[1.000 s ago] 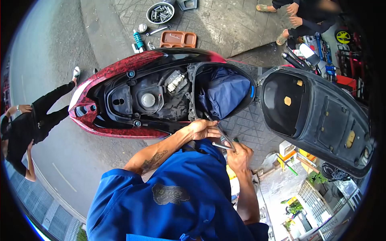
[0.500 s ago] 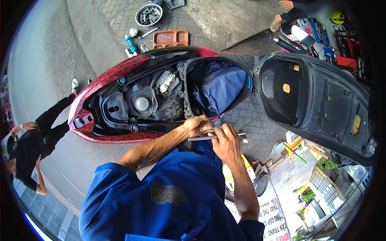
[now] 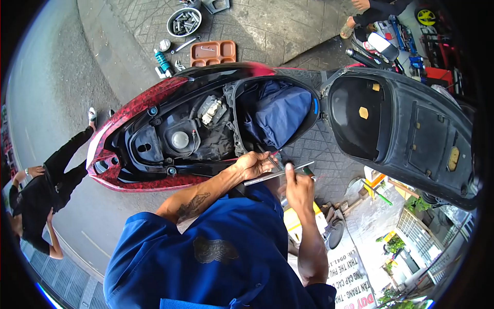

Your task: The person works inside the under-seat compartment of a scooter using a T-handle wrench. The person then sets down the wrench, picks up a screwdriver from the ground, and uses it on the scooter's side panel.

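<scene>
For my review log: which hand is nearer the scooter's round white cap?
Left. In the picture, the left hand is below the cap and to its right; the right hand lies farther that way.

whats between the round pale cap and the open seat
In the head view, the storage compartment, with bunched dark blue cloth inside, lies between the round pale cap and the open seat; some dark parts lie nearer the cap.

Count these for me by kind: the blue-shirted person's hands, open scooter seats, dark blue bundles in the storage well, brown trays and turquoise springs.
Left hand and right hand: 2
Open scooter seat: 1
Dark blue bundle: 1
Brown tray: 1
Turquoise spring: 1
Total: 6
</scene>
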`<state>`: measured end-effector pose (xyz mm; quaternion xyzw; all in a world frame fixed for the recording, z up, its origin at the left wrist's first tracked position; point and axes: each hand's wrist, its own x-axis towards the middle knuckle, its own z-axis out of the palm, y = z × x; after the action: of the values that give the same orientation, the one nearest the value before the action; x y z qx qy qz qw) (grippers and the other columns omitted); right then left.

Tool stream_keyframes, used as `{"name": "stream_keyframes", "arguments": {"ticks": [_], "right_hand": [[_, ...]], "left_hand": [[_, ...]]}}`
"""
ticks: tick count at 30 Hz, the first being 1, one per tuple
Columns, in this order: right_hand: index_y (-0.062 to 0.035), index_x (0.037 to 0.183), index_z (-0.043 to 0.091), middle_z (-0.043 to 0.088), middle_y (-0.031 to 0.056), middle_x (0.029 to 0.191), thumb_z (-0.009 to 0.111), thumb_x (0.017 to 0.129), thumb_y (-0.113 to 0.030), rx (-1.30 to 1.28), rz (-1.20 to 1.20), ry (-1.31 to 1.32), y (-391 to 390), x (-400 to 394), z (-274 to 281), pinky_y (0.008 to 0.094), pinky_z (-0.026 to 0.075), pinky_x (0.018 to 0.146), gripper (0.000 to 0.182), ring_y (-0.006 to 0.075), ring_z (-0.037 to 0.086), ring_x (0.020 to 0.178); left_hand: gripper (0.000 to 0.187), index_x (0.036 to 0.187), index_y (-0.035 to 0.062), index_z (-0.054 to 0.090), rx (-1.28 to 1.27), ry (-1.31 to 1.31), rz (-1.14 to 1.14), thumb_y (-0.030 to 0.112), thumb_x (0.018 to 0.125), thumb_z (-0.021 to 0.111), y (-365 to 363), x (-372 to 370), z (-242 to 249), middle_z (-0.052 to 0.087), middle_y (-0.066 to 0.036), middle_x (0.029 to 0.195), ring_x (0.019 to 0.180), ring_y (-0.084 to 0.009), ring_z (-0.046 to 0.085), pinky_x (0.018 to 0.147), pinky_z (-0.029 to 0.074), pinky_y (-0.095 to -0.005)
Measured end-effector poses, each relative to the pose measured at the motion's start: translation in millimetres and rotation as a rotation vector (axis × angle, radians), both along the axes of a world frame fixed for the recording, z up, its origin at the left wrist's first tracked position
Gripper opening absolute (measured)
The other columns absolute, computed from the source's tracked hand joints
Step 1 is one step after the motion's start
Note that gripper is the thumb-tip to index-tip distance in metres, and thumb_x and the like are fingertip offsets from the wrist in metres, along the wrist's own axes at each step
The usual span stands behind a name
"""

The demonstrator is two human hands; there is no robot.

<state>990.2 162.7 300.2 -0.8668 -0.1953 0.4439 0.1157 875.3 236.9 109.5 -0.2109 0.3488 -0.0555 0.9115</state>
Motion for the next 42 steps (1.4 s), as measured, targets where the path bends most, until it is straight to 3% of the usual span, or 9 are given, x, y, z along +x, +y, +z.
{"name": "stream_keyframes", "arguments": {"ticks": [1, 5, 8, 13, 17, 21, 29, 37, 42], "right_hand": [[0.0047, 0.071, 0.066, 0.067, 0.0191, 0.070, 0.062, 0.090, -0.025, 0.005, -0.001, 0.000, 1.2, 1.0, -6.4, 0.0385, 0.050, 0.058, 0.036, 0.0306, 0.064, 0.059], [-0.0003, 0.062, 0.064, 0.059, 0.0128, 0.050, 0.064, 0.089, -0.025, 0.823, 0.562, -1.093, -6.2, -5.3, -28.0, 0.0377, 0.047, 0.050, 0.037, 0.0293, 0.058, 0.043], [0.0031, 0.084, 0.067, 0.066, 0.0158, 0.075, 0.066, 0.086, -0.013, 0.169, 0.524, -0.571, -18.7, -18.8, -6.8, 0.0360, 0.050, 0.056, 0.016, 0.0291, 0.063, 0.060], [0.0042, 0.104, 0.063, 0.065, 0.0167, 0.089, 0.065, 0.084, -0.007, 0.194, 0.411, -0.540, -35.8, -22.4, -1.1, 0.0364, 0.051, 0.064, 0.022, 0.0309, 0.064, 0.078], [0.0034, 0.114, 0.058, 0.065, 0.0161, 0.085, 0.064, 0.085, -0.007, 0.590, 0.471, -0.716, -30.5, -29.7, -3.2, 0.0355, 0.051, 0.066, 0.031, 0.0302, 0.062, 0.087], [0.0030, 0.116, 0.058, 0.064, 0.0155, 0.080, 0.065, 0.085, -0.008, 0.608, 0.756, -0.749, -20.8, -26.1, 5.4, 0.0373, 0.050, 0.064, 0.034, 0.0297, 0.062, 0.081], [0.0051, 0.132, 0.047, 0.062, 0.0208, 0.102, 0.064, 0.081, -0.003, 0.261, 0.002, -0.483, -25.4, -35.0, -6.2, 0.0453, 0.048, 0.076, 0.054, 0.0333, 0.060, 0.088], [0.0037, 0.130, 0.050, 0.064, 0.0161, 0.078, 0.065, 0.081, -0.002, 0.595, 0.793, -0.687, -17.4, -29.1, -4.0, 0.0434, 0.048, 0.062, 0.051, 0.0338, 0.060, 0.067], [-0.0011, 0.129, 0.052, 0.063, 0.0187, 0.085, 0.066, 0.082, -0.007, 0.442, 0.235, -0.239, -22.4, -43.6, -7.0, 0.0446, 0.048, 0.060, 0.049, 0.0350, 0.059, 0.062]], "left_hand": [[0.021, 0.104, -0.0081, 0.051, -0.015, 0.007, 0.010, 0.012, 0.099, 0.045, 3.8, 0.7, -0.9, 0.059, -0.020, 0.097, 0.094, -0.0293, 0.063, 0.082, 0.056, -0.0374], [0.022, 0.101, -0.0078, 0.053, -0.045, -0.033, -0.029, 0.013, 0.099, 0.046, 4.1, -2.4, -12.5, 0.060, -0.019, 0.096, 0.089, -0.0280, 0.063, 0.084, 0.056, -0.0371], [0.022, 0.098, -0.0068, 0.054, -0.010, -0.031, -0.074, 0.014, 0.099, 0.046, -3.5, -0.6, -14.6, 0.061, -0.017, 0.093, 0.087, -0.0269, 0.063, 0.083, 0.056, -0.0378], [0.024, 0.092, -0.0044, 0.058, 0.057, -0.018, -0.050, 0.016, 0.099, 0.047, -3.3, -1.6, -1.5, 0.062, -0.015, 0.088, 0.084, -0.0252, 0.062, 0.083, 0.055, -0.0400], [0.024, 0.092, -0.0035, 0.058, 0.001, -0.057, -0.041, 0.018, 0.099, 0.048, -8.5, -1.1, -16.7, 0.062, -0.014, 0.088, 0.085, -0.0252, 0.063, 0.084, 0.055, -0.0400], [0.025, 0.094, -0.0030, 0.058, -0.052, -0.061, -0.068, 0.019, 0.099, 0.049, -16.4, -0.5, -27.5, 0.062, -0.014, 0.089, 0.082, -0.0248, 0.062, 0.081, 0.055, -0.0382], [0.021, 0.096, -0.0029, 0.057, 0.033, 0.048, -0.037, 0.018, 0.097, 0.052, -9.7, 6.6, -5.7, 0.061, -0.014, 0.087, 0.078, -0.0249, 0.062, 0.073, 0.058, -0.0336], [0.022, 0.098, -0.0022, 0.058, 0.042, 0.012, -0.040, 0.017, 0.099, 0.048, -14.3, 3.4, -19.1, 0.061, -0.014, 0.089, 0.084, -0.0260, 0.063, 0.082, 0.057, -0.0348], [0.022, 0.096, -0.0027, 0.059, 0.053, -0.043, 0.024, 0.016, 0.099, 0.047, -16.8, 2.9, -20.8, 0.062, -0.015, 0.091, 0.087, -0.0258, 0.064, 0.081, 0.058, -0.0340]]}}
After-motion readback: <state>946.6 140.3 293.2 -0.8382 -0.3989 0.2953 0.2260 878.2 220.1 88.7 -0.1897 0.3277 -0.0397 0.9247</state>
